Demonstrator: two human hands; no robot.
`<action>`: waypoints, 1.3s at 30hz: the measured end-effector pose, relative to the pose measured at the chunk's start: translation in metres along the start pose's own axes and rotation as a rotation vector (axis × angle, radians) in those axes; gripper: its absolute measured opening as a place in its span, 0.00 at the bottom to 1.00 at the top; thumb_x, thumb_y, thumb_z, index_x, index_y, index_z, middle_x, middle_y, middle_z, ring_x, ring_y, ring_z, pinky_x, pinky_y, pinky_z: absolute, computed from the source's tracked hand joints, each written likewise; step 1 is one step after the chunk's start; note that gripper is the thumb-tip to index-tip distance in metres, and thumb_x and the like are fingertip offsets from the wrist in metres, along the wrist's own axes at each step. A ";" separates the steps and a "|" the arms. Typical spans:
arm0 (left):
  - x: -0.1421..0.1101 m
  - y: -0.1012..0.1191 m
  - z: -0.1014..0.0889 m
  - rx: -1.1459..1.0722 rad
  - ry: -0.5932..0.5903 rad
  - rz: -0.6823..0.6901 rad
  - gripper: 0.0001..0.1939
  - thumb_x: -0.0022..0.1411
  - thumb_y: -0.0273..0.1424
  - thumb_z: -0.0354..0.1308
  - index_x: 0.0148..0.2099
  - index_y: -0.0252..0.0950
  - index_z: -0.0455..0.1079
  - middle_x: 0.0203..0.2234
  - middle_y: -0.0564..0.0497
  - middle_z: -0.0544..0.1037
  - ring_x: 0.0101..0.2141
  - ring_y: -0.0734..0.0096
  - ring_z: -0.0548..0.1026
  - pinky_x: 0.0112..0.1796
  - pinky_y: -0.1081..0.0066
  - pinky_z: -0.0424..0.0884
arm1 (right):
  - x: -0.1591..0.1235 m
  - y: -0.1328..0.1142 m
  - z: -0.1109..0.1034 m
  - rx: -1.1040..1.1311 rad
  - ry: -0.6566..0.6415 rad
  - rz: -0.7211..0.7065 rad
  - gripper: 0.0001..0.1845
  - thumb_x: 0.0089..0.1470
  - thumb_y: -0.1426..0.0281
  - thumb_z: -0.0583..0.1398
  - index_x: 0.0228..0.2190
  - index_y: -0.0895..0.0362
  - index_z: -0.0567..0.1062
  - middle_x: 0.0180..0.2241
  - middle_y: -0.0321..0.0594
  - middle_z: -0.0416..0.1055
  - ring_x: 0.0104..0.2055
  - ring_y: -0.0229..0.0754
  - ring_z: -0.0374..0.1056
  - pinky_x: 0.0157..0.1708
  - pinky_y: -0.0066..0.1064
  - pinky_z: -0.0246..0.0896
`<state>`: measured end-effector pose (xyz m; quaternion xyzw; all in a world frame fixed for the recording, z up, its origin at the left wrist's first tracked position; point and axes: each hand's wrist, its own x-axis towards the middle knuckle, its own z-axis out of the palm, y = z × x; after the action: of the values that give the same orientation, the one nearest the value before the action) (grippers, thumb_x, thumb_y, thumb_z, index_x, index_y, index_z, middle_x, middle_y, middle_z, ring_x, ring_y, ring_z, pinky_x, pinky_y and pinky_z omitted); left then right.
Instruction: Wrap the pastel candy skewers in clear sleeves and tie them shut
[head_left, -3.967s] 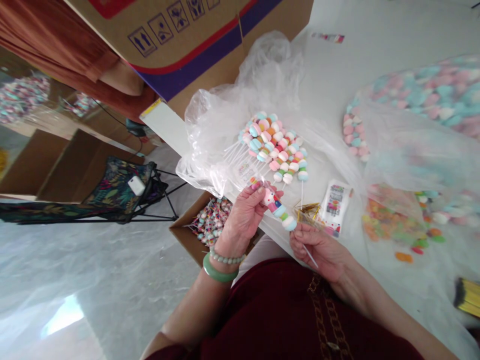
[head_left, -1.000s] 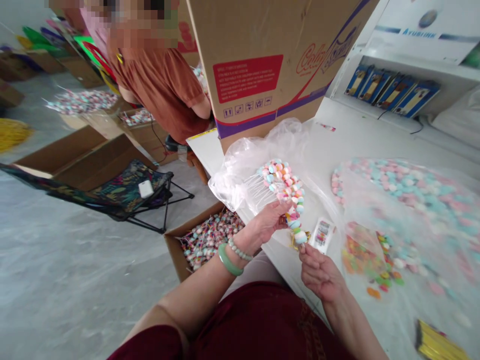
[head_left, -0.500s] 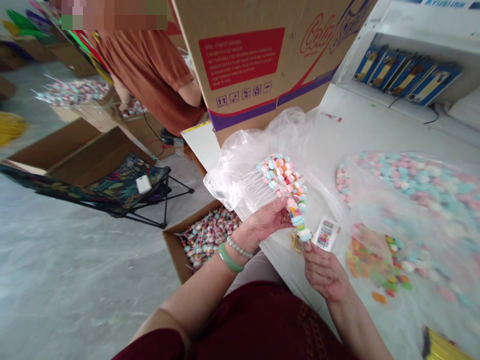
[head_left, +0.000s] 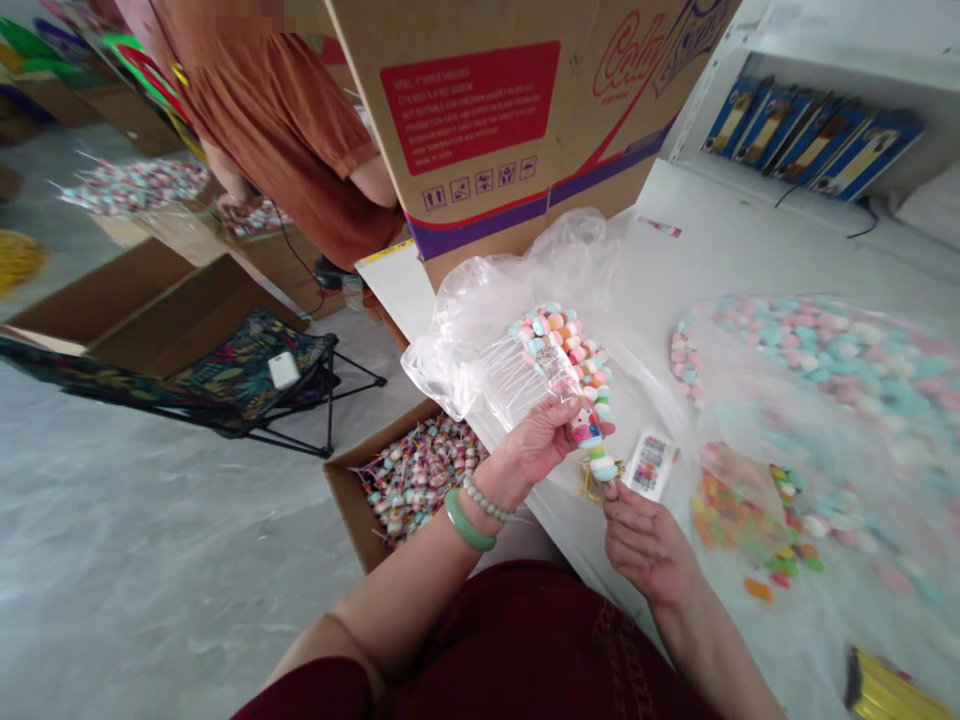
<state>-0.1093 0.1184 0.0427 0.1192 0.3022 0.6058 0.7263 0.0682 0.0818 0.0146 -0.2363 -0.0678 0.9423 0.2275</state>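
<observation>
Here's the change: compared with a moment ago, a clear sleeve (head_left: 559, 368) now shows around the upper end of the marshmallow candy skewer (head_left: 598, 450), which was bare there before. The skewer sits tilted in the left hand (head_left: 536, 445), right above the table edge, with the fingers and thumb pressed closed around it. A jade bangle (head_left: 466, 520) and a bead bracelet (head_left: 486, 498) sit on that wrist.

The right hand (head_left: 649, 545) is just below the skewer's candy end, fingers curled. Whether it's pinching anything, I can't tell from here. Gold twist ties (head_left: 592, 482) lie just beside it, near a printed card (head_left: 649, 464).

Out on the table, a clear plastic bag (head_left: 480, 350) holds a bunch of finished skewers (head_left: 562, 345), and further right, plastic covers a heap of pastel marshmallows (head_left: 814, 350) and gummy candies (head_left: 731, 525). Down on the floor, a cardboard box (head_left: 367, 490) is packed with wrapped skewers. Beyond it all, a co-worker in a rust dress (head_left: 277, 110) stands by a big carton (head_left: 510, 110).
</observation>
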 end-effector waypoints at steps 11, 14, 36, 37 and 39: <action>-0.004 -0.016 0.006 0.140 0.151 0.044 0.16 0.48 0.36 0.69 0.37 0.32 0.72 0.27 0.50 0.77 0.28 0.68 0.78 0.33 0.70 0.74 | 0.014 0.015 0.026 -0.588 0.559 -0.562 0.13 0.45 0.63 0.66 0.23 0.58 0.72 0.13 0.28 0.60 0.13 0.25 0.48 0.11 0.18 0.38; -0.005 -0.021 0.005 0.151 0.143 0.020 0.17 0.50 0.39 0.68 0.36 0.32 0.71 0.26 0.50 0.77 0.28 0.66 0.78 0.31 0.71 0.72 | 0.021 0.014 0.028 -0.523 0.518 -0.531 0.12 0.45 0.63 0.66 0.24 0.58 0.72 0.14 0.28 0.61 0.12 0.25 0.46 0.10 0.19 0.36; 0.003 -0.001 -0.006 -0.084 0.065 -0.063 0.08 0.59 0.30 0.60 0.41 0.32 0.71 0.28 0.49 0.77 0.33 0.62 0.79 0.43 0.62 0.73 | 0.019 0.005 0.032 -0.461 0.397 -0.331 0.11 0.42 0.65 0.67 0.27 0.58 0.73 0.16 0.26 0.59 0.13 0.25 0.44 0.13 0.22 0.32; 0.003 -0.002 -0.005 -0.076 0.100 -0.063 0.06 0.60 0.29 0.59 0.39 0.31 0.71 0.27 0.49 0.77 0.32 0.64 0.79 0.42 0.63 0.73 | 0.021 0.007 0.032 -0.525 0.478 -0.390 0.11 0.41 0.65 0.67 0.27 0.58 0.73 0.15 0.26 0.58 0.14 0.26 0.45 0.13 0.22 0.32; 0.002 -0.003 -0.003 -0.057 0.128 -0.073 0.06 0.61 0.29 0.58 0.37 0.31 0.71 0.25 0.49 0.76 0.29 0.65 0.78 0.40 0.63 0.74 | 0.024 0.011 0.031 -0.605 0.600 -0.467 0.11 0.41 0.64 0.66 0.24 0.58 0.73 0.13 0.26 0.55 0.15 0.27 0.45 0.14 0.23 0.32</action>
<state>-0.1085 0.1189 0.0378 0.0482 0.3347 0.5935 0.7303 0.0302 0.0827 0.0297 -0.5316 -0.3211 0.6943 0.3636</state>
